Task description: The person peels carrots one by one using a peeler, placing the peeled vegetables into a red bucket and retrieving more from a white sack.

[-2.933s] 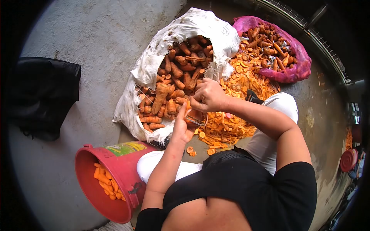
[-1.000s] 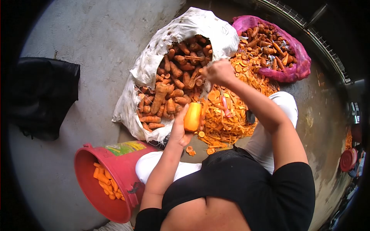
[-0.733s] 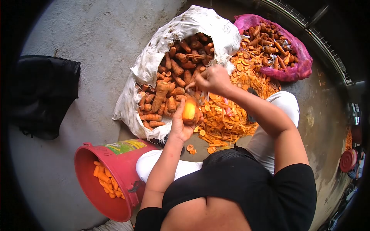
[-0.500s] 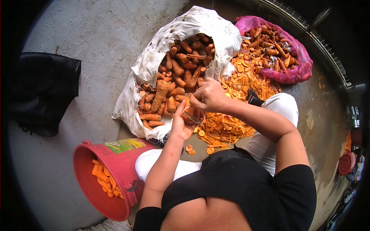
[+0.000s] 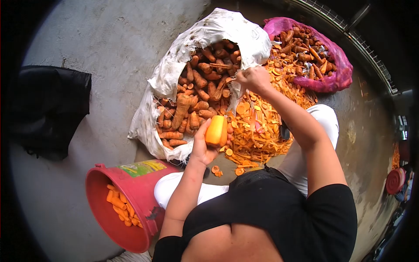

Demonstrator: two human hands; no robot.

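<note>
A thick orange carrot [image 5: 216,131], smooth and peeled on the side I see, is gripped in my left hand [image 5: 205,146] in front of the sacks. Up and to the right, my right hand [image 5: 254,79] is closed in a fist around a thin, blade-like tool [image 5: 237,99]. Its blurred grey shape points down from the fist, and the handle is hidden by the fingers. Beneath that hand lies a heap of orange peelings and cut slices [image 5: 257,135]. Unpeeled carrots [image 5: 183,107] fill the open white sack [image 5: 168,72] just beyond my left hand.
A pink mesh bag [image 5: 345,74] of carrot ends and scraps stands at the back right. The red bucket [image 5: 148,179], tipped toward the left, holds peeled carrots [image 5: 122,205]. Black cloth or plastic [image 5: 54,109] lies on the grey floor at far left.
My right hand has moved up and right, away from the carrot. My left hand keeps hold of the carrot, whose peeled side now shows fully.
</note>
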